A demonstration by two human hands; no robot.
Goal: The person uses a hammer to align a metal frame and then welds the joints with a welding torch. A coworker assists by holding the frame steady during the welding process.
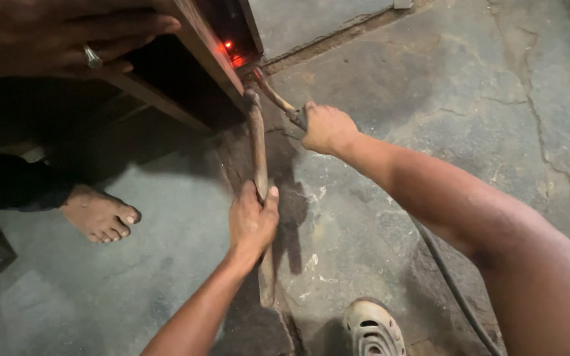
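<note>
At six o'clock, nearest the camera, a pale perforated clog [373, 329] rests on the cracked concrete floor [470, 86], and a dark cable [453, 283] runs past it toward five o'clock. Just above, near the centre, the left hand [253, 221] has its fingers wrapped tight around a long wooden handle [259, 165], thumb laid along the shaft; the handle stands nearly upright in the view, its lower end at six o'clock and its top touching the lower edge of a dark wooden frame [206, 59] at eleven o'clock. Farther on, toward one o'clock of that hand, the right hand [328, 128] is closed in a fist on a thin rod-shaped tool [277, 99] whose tip meets the frame where a small red glow [229, 49] shows. At nine o'clock another person's bare foot [100, 217] stands on the floor, and at ten o'clock that person's ringed hand [67, 36] lies flat on the frame, fingers together.
</note>
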